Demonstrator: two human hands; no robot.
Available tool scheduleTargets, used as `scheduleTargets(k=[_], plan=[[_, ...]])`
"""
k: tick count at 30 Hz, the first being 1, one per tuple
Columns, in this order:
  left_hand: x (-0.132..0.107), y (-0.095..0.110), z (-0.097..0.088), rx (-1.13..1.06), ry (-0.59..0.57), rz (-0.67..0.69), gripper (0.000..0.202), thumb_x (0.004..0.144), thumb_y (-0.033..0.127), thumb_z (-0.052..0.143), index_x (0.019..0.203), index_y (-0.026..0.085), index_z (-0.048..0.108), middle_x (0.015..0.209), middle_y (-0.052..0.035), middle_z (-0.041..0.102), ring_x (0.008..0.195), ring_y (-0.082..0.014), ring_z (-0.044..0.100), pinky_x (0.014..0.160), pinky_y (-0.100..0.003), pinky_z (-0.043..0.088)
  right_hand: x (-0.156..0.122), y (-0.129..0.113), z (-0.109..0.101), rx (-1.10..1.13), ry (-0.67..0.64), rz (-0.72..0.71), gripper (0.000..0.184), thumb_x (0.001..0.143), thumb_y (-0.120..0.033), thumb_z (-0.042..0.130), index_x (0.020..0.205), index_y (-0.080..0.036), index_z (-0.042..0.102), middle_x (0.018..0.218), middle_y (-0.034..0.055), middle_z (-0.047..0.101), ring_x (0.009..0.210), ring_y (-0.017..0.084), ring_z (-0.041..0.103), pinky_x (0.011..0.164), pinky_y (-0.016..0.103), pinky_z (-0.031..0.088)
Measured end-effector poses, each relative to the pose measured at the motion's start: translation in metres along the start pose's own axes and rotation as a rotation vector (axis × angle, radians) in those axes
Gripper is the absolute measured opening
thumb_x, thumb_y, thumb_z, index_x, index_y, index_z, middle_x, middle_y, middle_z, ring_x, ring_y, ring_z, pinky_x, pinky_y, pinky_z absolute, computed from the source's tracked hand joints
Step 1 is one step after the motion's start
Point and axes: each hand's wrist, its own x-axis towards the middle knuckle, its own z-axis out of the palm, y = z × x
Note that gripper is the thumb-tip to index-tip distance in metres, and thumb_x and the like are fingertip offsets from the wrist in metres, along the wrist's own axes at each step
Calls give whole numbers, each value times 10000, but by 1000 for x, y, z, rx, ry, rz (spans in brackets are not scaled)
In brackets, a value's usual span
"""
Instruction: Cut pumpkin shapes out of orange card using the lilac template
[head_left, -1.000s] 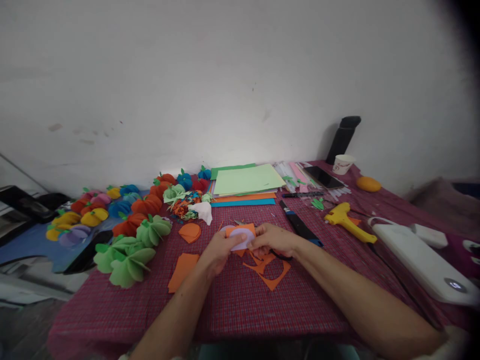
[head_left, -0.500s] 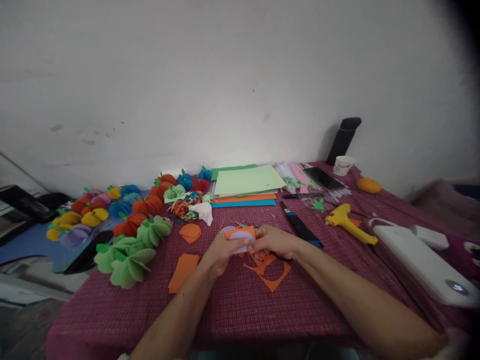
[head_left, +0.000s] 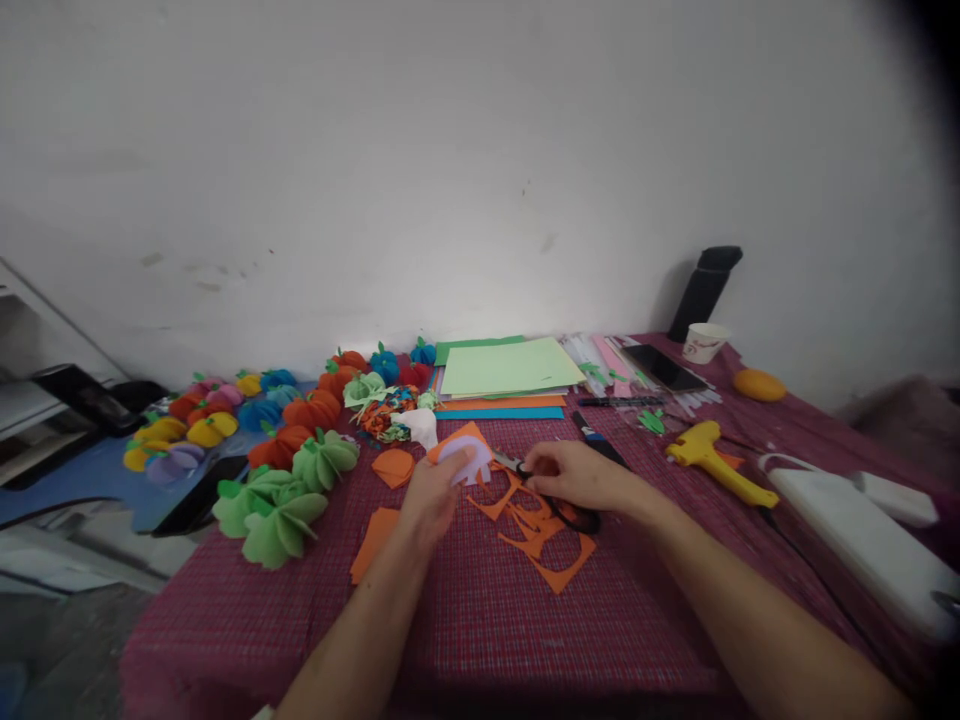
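Pinched in my left hand point(head_left: 429, 505) is an orange paper piece point(head_left: 471, 433) with a lilac paper shape point(head_left: 471, 462) lying against it. My right hand point(head_left: 576, 476) is closed on black-handled scissors point(head_left: 579, 518), whose blades point left to the papers' right edge. Whether the blades touch the paper I cannot tell. Orange paper offcuts point(head_left: 564, 577) with curved holes lie below the scissors. Left of my left hand are rounded orange cutouts point(head_left: 392, 466) and, partly under my forearm, a stack of orange rectangles point(head_left: 371, 548).
Colourful paper pumpkins point(head_left: 300, 410) crowd the left side. Coloured paper sheets point(head_left: 510, 368) lie at the back beside a heap of scraps point(head_left: 382, 412). A yellow glue gun point(head_left: 720, 465), a phone point(head_left: 664, 368), a paper cup point(head_left: 705, 343) and a white device point(head_left: 855, 530) are on the right.
My hands have moved apart. The scissors in my right hand now show, blades toward the paper. My left hand keeps the orange and lilac papers, now tilted. The view has shifted slightly left.
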Motion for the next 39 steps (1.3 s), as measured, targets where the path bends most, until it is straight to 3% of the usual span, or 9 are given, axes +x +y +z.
scheduleTargets(k=[3, 6, 12, 19, 24, 28, 33, 35, 39], plan=[[5, 4, -5, -118, 90, 22, 182, 540, 177, 744, 698, 148, 657, 697, -5, 682, 653, -108, 610, 636, -215, 444, -9, 2, -8, -394, 67, 55, 200, 650, -241, 586, 838, -174, 574, 777, 45, 634, 677, 164, 563, 559, 233, 347], [8, 5, -8, -184, 128, 49, 191, 534, 167, 752, 698, 151, 655, 701, -2, 684, 669, -104, 613, 648, -209, 443, -14, 2, -4, -549, 3, 105, 264, 659, -223, 570, 917, -167, 558, 885, 94, 634, 772, 208, 588, 587, 251, 358], [5, 5, -4, -195, 124, 83, 159, 532, 173, 756, 652, 153, 653, 676, 6, 677, 646, -96, 604, 645, -208, 440, -11, 6, 10, -666, 4, 196, 422, 678, -165, 530, 1098, -132, 501, 941, 152, 643, 861, 272, 607, 643, 295, 396], [1, 8, 0, -216, 96, 143, 154, 544, 181, 752, 649, 149, 644, 650, 16, 666, 611, -94, 595, 611, -209, 443, -12, 7, 4, -688, 17, 210, 386, 677, -196, 530, 1060, -152, 565, 931, 148, 659, 867, 295, 613, 670, 330, 419], [0, 9, 0, -259, 74, 165, 151, 563, 189, 742, 664, 150, 637, 647, 16, 663, 606, -107, 603, 603, -222, 454, -5, 14, -11, -315, -31, 144, 328, 694, -262, 578, 1017, -221, 616, 922, 76, 671, 829, 243, 609, 649, 275, 427], [-1, 11, 0, -307, 66, 194, 165, 563, 191, 740, 685, 151, 636, 668, 8, 670, 620, -112, 612, 632, -229, 462, 0, 12, -12, 110, -46, 33, 373, 701, -356, 618, 1019, -168, 572, 793, 37, 633, 676, 179, 566, 551, 242, 416], [-4, 14, 2, -336, 68, 216, 174, 574, 215, 729, 694, 143, 627, 670, -5, 669, 628, -123, 614, 670, -246, 468, -6, -16, 10, 615, -99, -28, 506, 726, -419, 604, 1141, -186, 435, 784, 9, 559, 621, 117, 525, 548, 227, 423], [-5, 15, 2, -352, 75, 224, 185, 572, 215, 729, 704, 134, 627, 671, -13, 669, 624, -126, 612, 666, -247, 468, -9, -25, 20, 673, -122, -5, 583, 699, -393, 650, 1193, -222, 392, 749, -14, 526, 559, 98, 500, 515, 214, 401], [-5, 16, 1, -386, 82, 229, 183, 574, 206, 727, 711, 129, 634, 691, -20, 675, 638, -127, 614, 662, -241, 466, -13, -31, 32, 775, -48, -16, 439, 743, -460, 590, 1090, -216, 477, 702, -16, 475, 575, 104, 458, 537, 218, 380]])
